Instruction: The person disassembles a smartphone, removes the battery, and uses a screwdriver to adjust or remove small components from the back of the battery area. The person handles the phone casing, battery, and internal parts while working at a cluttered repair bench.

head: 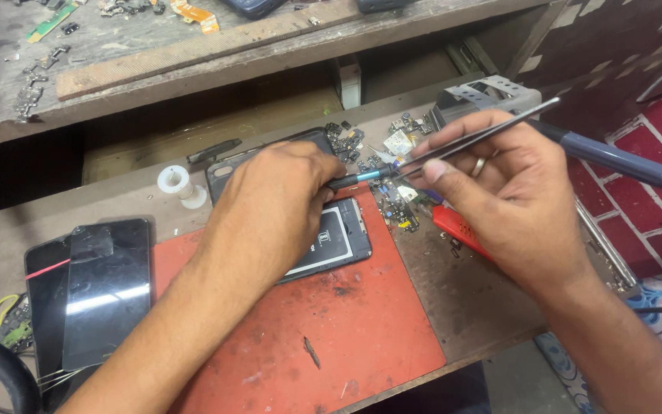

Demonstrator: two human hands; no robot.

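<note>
My left hand grips a slim black screwdriver with a blue collar, its tip pointing right. My right hand pinches long metal tweezers, and their points meet the screwdriver tip over a scatter of small parts. An opened phone lies face down on the red mat, partly under my left hand. A blue-grey tool handle runs from behind my right hand to the right edge; whether the hand holds it is hidden.
A dark phone back cover and a white solder spool lie beyond my left hand. Two dark phones are stacked at the left. A red tool and a metal bracket sit on the right. A cluttered shelf runs behind.
</note>
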